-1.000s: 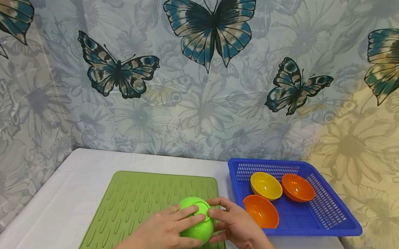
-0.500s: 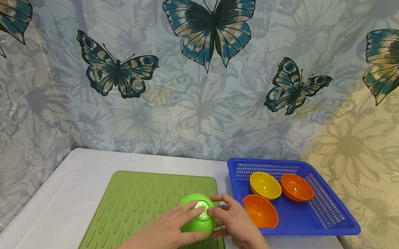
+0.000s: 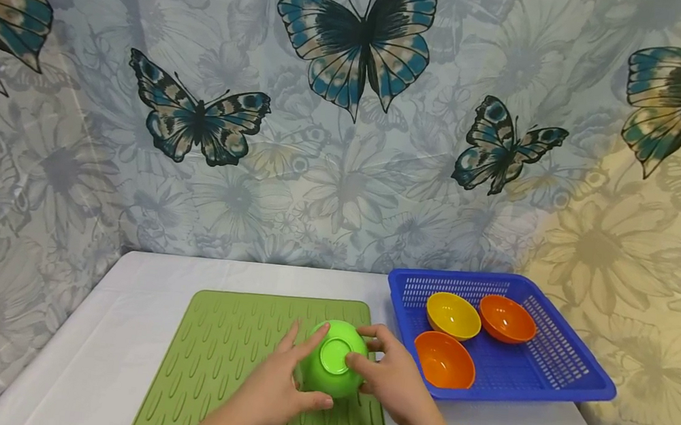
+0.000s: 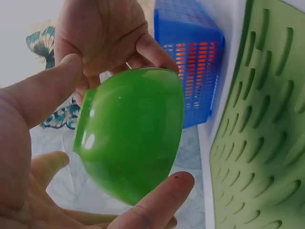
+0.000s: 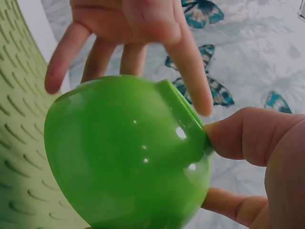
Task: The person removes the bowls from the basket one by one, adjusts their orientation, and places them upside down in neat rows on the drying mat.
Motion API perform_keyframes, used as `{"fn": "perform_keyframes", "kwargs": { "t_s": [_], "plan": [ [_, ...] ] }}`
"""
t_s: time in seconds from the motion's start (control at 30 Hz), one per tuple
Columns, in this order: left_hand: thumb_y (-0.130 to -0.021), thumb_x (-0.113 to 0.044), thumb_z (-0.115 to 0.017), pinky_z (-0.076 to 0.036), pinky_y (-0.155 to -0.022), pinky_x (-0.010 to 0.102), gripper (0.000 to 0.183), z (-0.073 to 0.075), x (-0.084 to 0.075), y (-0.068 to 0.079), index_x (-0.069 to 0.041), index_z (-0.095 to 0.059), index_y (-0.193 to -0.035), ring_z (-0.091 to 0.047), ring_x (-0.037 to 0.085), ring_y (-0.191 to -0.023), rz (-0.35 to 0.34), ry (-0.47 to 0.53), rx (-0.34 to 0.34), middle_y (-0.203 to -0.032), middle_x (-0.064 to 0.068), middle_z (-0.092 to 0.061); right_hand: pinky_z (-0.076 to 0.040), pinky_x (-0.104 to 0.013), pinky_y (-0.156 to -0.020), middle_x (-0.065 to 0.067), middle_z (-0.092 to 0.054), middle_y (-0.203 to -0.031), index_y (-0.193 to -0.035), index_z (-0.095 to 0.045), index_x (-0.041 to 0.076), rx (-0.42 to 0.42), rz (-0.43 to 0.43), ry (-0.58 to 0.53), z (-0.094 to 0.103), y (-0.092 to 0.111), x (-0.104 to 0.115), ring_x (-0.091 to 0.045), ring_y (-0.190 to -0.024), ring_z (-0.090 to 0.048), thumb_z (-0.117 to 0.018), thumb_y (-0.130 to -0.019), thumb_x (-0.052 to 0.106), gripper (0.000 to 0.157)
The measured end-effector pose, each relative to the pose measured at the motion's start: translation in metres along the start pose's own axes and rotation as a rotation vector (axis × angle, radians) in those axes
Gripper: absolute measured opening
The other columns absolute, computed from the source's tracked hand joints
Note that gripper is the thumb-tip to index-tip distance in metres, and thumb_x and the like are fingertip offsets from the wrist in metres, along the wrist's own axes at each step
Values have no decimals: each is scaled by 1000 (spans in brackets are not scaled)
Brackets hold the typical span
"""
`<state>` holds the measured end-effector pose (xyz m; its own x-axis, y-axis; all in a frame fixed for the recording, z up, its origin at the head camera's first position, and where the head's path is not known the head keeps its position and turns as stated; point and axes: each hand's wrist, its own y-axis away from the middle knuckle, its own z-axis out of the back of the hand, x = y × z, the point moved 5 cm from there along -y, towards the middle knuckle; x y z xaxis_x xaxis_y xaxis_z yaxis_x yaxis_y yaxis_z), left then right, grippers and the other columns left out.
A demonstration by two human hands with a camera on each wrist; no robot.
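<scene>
**Left grip (image 3: 264, 393) frees the bowl's (image 3: 334, 357) base**

Head: the bowl is held above the mat (image 3: 234, 359), near its right edge; the left grip has left the base, fingers spread beside it. Left wrist: whether they touch is unclear. Right wrist: the right grip (image 5: 243, 138) pinches it, probably bearing the weight.

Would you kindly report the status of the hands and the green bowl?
Right hand holding green bowl; left hand spread alongside. Bowl bottom-up over green mat. Nothing visibly in the way; blue basket to the right.
</scene>
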<state>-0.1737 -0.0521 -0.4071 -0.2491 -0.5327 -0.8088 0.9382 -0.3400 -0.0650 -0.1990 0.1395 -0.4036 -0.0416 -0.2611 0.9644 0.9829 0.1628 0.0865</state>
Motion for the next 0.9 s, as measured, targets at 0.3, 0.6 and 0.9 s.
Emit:
{"fn": "perform_keyframes", "kwargs": {
  "t_s": [0.3, 0.6, 0.9],
  "plan": [
    [-77, -35, -86, -47, -93, 59, 83, 3, 7, -8, -34, -47, -150, -54, 40, -120, -20, 50, -46, -153, 25, -33, -59, -44, -65, -28, -49, -136, -136, -54, 3, 21, 53, -11, -7, 1, 2, -25, -87, -68, -73, -92, 22, 52],
    [-76, -30, -87, -42, -96, 63, 76, 10, 9, -11, -34, -55, -145, -48, 45, -126, -23, -11, -73, -150, 19, -41, -58, -43, -73, -26, -45, -143, -147, -50, 10, 84, 81, -10, -13, 2, 3, -36, -112, -62, -71, -95, 24, 58],
    [-75, -29, -87, -49, -93, 55, 75, 24, 21, -15, -27, -56, -144, -56, 44, -117, -37, 59, -33, -147, 28, -42, -56, -44, -82, -20, -36, -154, -151, -46, 20, 185, 143, 85, -19, -6, -1, -54, -128, -42, -82, -80, 7, 81]
  ]
}}
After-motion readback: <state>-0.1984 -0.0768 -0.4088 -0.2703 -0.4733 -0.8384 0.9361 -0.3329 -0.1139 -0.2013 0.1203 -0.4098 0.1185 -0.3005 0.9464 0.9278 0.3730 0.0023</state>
